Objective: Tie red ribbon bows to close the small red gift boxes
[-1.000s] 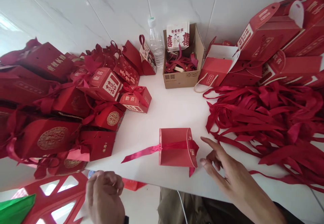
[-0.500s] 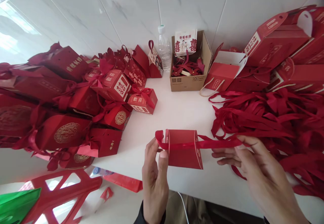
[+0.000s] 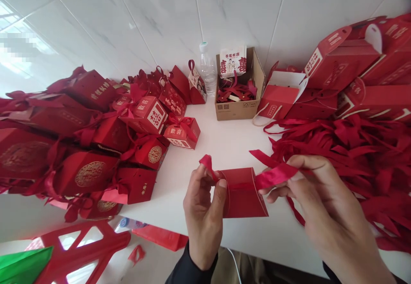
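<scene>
My left hand (image 3: 205, 211) is closed on the left end of a small red gift box (image 3: 245, 202), its thumb on the near edge. A red ribbon (image 3: 276, 176) runs across the box, and one end of it stands up in a loop over my left index finger. On the right side, my right hand (image 3: 321, 198) pinches the same ribbon between thumb and fingers, close to the box's right end. A loose tip of ribbon points up and left from that pinch. The box is held over the front part of the white table (image 3: 224, 138).
Several finished red boxes with bows (image 3: 86, 168) are piled at left. A plastic bottle (image 3: 208, 72) and a cardboard box (image 3: 237, 112) of red pieces stand by the wall. Unribboned red boxes (image 3: 346, 67) and a heap of ribbons (image 3: 346, 159) lie right. A red stool (image 3: 86, 245) stands below left.
My right hand has moved left along the ribbon, closer to the box, and the ribbon is now slack and folded there. The box has shifted slightly right in view.
</scene>
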Action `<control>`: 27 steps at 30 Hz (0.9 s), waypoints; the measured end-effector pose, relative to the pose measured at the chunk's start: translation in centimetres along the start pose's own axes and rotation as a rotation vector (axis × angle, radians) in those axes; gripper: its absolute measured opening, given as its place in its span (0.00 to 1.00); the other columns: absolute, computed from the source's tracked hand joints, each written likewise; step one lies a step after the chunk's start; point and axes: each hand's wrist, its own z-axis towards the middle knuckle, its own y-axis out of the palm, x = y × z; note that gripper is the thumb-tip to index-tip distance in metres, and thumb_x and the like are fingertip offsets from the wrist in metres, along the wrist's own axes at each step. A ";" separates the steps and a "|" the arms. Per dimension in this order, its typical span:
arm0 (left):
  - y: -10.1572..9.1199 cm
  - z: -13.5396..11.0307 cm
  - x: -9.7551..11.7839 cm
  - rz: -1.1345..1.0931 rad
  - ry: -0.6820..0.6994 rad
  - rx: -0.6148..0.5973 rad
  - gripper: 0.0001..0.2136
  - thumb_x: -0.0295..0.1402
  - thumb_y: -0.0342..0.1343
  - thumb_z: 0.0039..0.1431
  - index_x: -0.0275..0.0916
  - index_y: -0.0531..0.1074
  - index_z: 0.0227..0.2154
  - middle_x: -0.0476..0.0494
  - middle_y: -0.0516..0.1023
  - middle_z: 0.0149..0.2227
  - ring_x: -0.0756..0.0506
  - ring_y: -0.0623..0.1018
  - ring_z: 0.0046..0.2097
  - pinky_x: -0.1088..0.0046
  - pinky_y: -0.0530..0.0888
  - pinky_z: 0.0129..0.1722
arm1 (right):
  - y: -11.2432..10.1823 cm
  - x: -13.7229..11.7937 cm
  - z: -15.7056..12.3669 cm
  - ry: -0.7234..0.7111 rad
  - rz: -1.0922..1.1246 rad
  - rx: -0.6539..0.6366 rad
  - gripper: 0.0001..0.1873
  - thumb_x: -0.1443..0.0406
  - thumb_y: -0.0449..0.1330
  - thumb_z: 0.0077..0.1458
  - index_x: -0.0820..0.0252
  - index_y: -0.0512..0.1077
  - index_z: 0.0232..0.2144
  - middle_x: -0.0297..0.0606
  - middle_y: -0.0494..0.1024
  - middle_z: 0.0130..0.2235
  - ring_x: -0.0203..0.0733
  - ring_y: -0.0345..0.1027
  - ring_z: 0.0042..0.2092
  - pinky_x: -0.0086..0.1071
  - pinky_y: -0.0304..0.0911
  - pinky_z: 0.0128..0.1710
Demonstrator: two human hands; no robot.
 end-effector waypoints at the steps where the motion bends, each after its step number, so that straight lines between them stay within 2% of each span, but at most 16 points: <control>1: 0.1 0.1 0.1 -0.012 -0.012 0.010 0.18 0.38 0.66 0.64 0.46 0.76 0.56 0.45 0.78 0.41 0.47 0.78 0.41 0.72 0.77 0.41 | 0.1 -0.2 0.1 -0.007 -0.012 -0.007 0.13 0.48 0.60 0.66 0.47 0.69 0.42 0.33 0.82 0.28 0.46 0.79 0.29 0.35 0.78 0.28; 6: 0.1 0.6 1.0 -0.112 -0.141 0.071 0.24 0.38 0.69 0.59 0.45 0.74 0.57 0.46 0.77 0.42 0.49 0.79 0.40 0.75 0.78 0.40 | 0.2 -0.9 0.1 -0.007 -0.103 -0.004 0.13 0.49 0.59 0.66 0.47 0.71 0.43 0.35 0.82 0.34 0.46 0.77 0.31 0.39 0.76 0.32; 9: -0.7 0.7 1.3 -0.236 -0.251 0.020 0.23 0.37 0.69 0.58 0.44 0.75 0.55 0.45 0.79 0.43 0.47 0.80 0.42 0.74 0.78 0.43 | 0.0 -1.2 0.0 -0.002 -0.133 -0.003 0.13 0.47 0.58 0.66 0.46 0.71 0.43 0.36 0.82 0.34 0.50 0.78 0.36 0.40 0.74 0.33; 11: -1.3 0.6 1.4 -0.307 -0.306 -0.006 0.21 0.35 0.70 0.57 0.43 0.77 0.53 0.46 0.79 0.41 0.49 0.79 0.40 0.76 0.78 0.42 | -0.2 -0.9 0.0 0.031 -0.118 0.003 0.14 0.46 0.58 0.65 0.45 0.70 0.43 0.36 0.83 0.36 0.50 0.79 0.37 0.39 0.73 0.32; 15: -2.2 0.1 1.6 -0.408 -0.474 0.025 0.15 0.31 0.73 0.53 0.38 0.80 0.43 0.50 0.77 0.33 0.53 0.75 0.32 0.79 0.76 0.36 | -0.8 1.4 0.6 0.048 0.035 -0.011 0.13 0.49 0.59 0.66 0.45 0.70 0.47 0.36 0.85 0.41 0.47 0.80 0.36 0.39 0.75 0.35; 18: -2.3 -0.1 1.9 -0.541 -0.687 0.065 0.14 0.30 0.77 0.45 0.35 0.79 0.33 0.50 0.75 0.28 0.53 0.74 0.30 0.78 0.76 0.33 | -1.1 3.2 0.9 0.050 0.227 -0.016 0.16 0.51 0.59 0.64 0.45 0.71 0.51 0.35 0.86 0.37 0.46 0.81 0.36 0.38 0.78 0.36; 20: -2.3 -0.1 2.1 -0.611 -0.774 0.103 0.16 0.30 0.79 0.40 0.34 0.77 0.28 0.50 0.74 0.27 0.52 0.74 0.30 0.76 0.77 0.31 | -1.2 3.5 1.0 0.082 0.218 -0.017 0.19 0.49 0.62 0.63 0.47 0.73 0.52 0.35 0.85 0.36 0.45 0.81 0.36 0.37 0.79 0.37; 23: -2.1 -0.3 2.2 -0.649 -0.710 0.162 0.19 0.32 0.81 0.37 0.36 0.75 0.26 0.51 0.74 0.28 0.51 0.75 0.30 0.75 0.78 0.32 | -1.2 2.4 0.7 0.118 0.101 -0.034 0.19 0.49 0.68 0.59 0.50 0.77 0.47 0.36 0.85 0.36 0.44 0.81 0.34 0.34 0.79 0.36; 25: -1.7 -0.5 2.2 -0.603 -0.543 0.195 0.18 0.35 0.80 0.40 0.38 0.75 0.27 0.53 0.75 0.29 0.52 0.76 0.31 0.77 0.78 0.34 | -1.2 1.3 0.5 0.105 0.071 -0.032 0.17 0.49 0.69 0.58 0.51 0.78 0.42 0.36 0.85 0.35 0.43 0.81 0.34 0.32 0.79 0.36; 27: -1.2 -0.7 2.1 -0.502 -0.353 0.189 0.15 0.39 0.77 0.49 0.39 0.76 0.29 0.52 0.79 0.33 0.52 0.79 0.35 0.79 0.79 0.38 | -1.0 0.5 0.3 0.062 0.037 -0.009 0.14 0.49 0.68 0.59 0.50 0.79 0.39 0.35 0.85 0.34 0.43 0.81 0.34 0.31 0.79 0.36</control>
